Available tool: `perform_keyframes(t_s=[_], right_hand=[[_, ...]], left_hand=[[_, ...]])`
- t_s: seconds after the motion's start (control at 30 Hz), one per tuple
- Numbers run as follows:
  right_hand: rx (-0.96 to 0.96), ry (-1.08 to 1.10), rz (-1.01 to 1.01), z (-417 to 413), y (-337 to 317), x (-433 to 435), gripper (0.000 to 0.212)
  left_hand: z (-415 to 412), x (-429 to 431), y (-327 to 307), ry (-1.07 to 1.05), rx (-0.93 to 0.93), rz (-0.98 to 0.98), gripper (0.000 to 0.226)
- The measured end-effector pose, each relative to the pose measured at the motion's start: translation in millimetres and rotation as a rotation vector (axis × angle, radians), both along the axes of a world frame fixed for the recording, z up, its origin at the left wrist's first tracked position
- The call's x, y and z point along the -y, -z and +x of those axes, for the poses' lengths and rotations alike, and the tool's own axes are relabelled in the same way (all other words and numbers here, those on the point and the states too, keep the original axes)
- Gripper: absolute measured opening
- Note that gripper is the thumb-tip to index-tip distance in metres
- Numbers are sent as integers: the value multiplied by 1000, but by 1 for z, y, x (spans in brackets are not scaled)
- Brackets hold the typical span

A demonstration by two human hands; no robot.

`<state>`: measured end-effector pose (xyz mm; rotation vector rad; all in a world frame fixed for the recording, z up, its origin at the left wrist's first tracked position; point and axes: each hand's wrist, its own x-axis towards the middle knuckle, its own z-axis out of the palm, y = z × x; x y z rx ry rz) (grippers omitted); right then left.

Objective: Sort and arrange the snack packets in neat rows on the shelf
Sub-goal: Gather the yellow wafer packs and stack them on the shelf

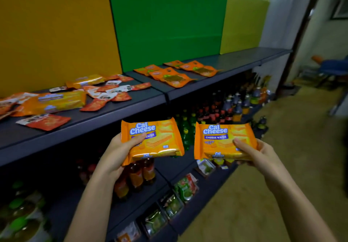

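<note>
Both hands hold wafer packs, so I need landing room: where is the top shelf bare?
Bare: the right end of the shelf, past the orange packets, and the front strip between them and the red sachets. Crowded at the left.

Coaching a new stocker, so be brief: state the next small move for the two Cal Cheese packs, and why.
Probably raise the left hand and lay the left pack flat on the bare part of the top shelf. It and the right hand, gripping the right pack, sit below the shelf edge, and matching packs lie jumbled at left.
</note>
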<state>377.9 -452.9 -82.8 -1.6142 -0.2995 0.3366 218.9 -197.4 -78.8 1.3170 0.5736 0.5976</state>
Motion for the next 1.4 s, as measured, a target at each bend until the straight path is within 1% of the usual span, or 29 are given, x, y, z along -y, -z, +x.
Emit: perform_keyframes(t_s=[0.1,0.27,0.4,0.57,0.73,0.83,0.9,1.1,1.23,1.4], right_hand=[[-1,62,12,29,0,30,19],[-18,149,1,88,8,67,25],[-10,197,-20,141,18,83,27],[35,225,-22,226,12,90,30],[86,225,25,319,-17,85,32],[98,213,50,365,-23,84,33],[86,197,65,390,-21,83,33],[42,152,62,466,-7,83,25],[31,78,55,531,-8,82,23],[75,-64,72,614,-26,73,6]], left_hand=[[42,23,5,60,-19,7,15],[121,45,5,142,-25,20,16],[191,60,10,195,-44,14,14],[282,73,7,237,-33,42,9],[371,70,-15,229,2,78,18],[416,73,-27,235,45,80,11],[441,76,-29,241,45,86,12],[506,80,-22,171,-16,87,14],[548,88,-19,86,-24,75,12],[604,99,-30,-52,-1,45,9]])
